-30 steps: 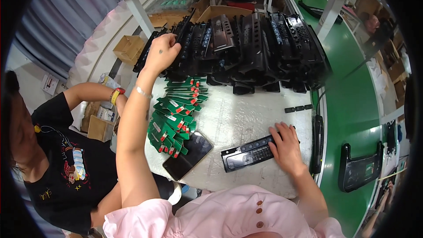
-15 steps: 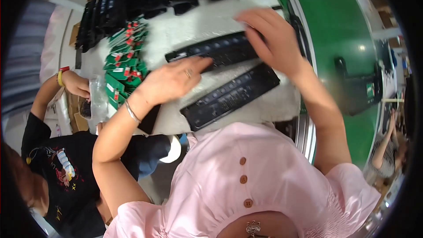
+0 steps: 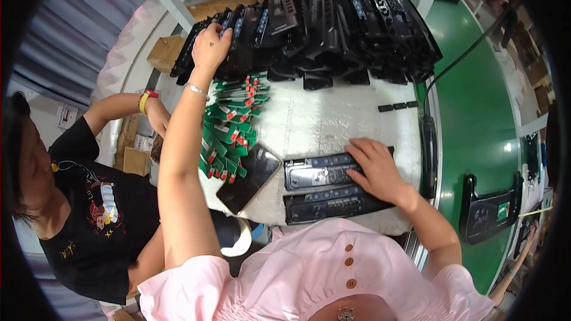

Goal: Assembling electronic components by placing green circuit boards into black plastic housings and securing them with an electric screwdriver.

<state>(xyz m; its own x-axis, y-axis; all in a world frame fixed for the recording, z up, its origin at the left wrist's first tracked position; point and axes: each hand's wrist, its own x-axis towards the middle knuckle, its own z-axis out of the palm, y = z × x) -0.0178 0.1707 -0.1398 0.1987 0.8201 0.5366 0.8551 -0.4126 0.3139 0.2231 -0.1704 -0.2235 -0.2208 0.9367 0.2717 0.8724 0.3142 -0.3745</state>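
Note:
My left hand (image 3: 210, 47) reaches to the far left end of a row of upright black plastic panels (image 3: 238, 27). Its thumb and fingers are apart at the panels' upper edges; no panel is visibly lifted. Two long black panels lie side by side before me, each with a line of round buttons. My right hand (image 3: 380, 172) rests over the right part of the farther panel (image 3: 309, 172), fingers stretched toward its far edge and thumb over its face. The nearer panel (image 3: 321, 204) lies just below that hand, close to my body.
Green circuit boards (image 3: 229, 134) with red parts are heaped left of centre, beside a dark phone-like slab (image 3: 250, 178). A small black strip (image 3: 398, 106) lies at the right. A green conveyor (image 3: 464, 113) runs along the right, carrying a black frame (image 3: 491, 208). A co-worker (image 3: 101, 202) sits at left.
My left hand has gone from the front panels to the far row. The farther panel now lies alongside the nearer one, with my right hand lowered over it. The view has shifted.

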